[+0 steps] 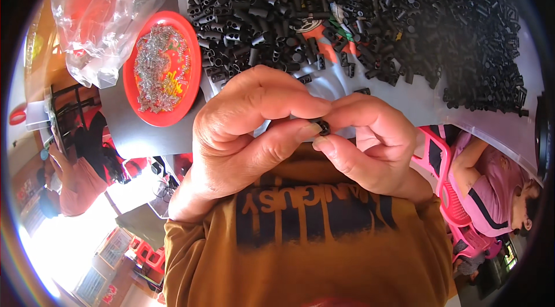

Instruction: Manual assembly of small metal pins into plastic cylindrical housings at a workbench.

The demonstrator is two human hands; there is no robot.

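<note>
My left hand (245, 134) and my right hand (373, 139) meet in the middle of the head view, close in front of my chest. Between their fingertips sits a small black plastic piece (324, 128), perhaps a cord lock part. Left thumb and forefinger pinch it from one side, while the right thumb and forefinger close on it from the other. Fingers cover most of the piece, so its full shape is hidden. Just beyond the hands spreads a big pile of short black plastic tubes (254, 12), several with round holes in their sides.
Left of the pile, a red oval plate (197, 58) holds many small metal springs (153, 70). A clear plastic bag (92, 47) lies at the far left. Smaller black caps (480, 64) cover the right of the table. At right, a person in pink (485, 191) sits near a pink chair (442, 174).
</note>
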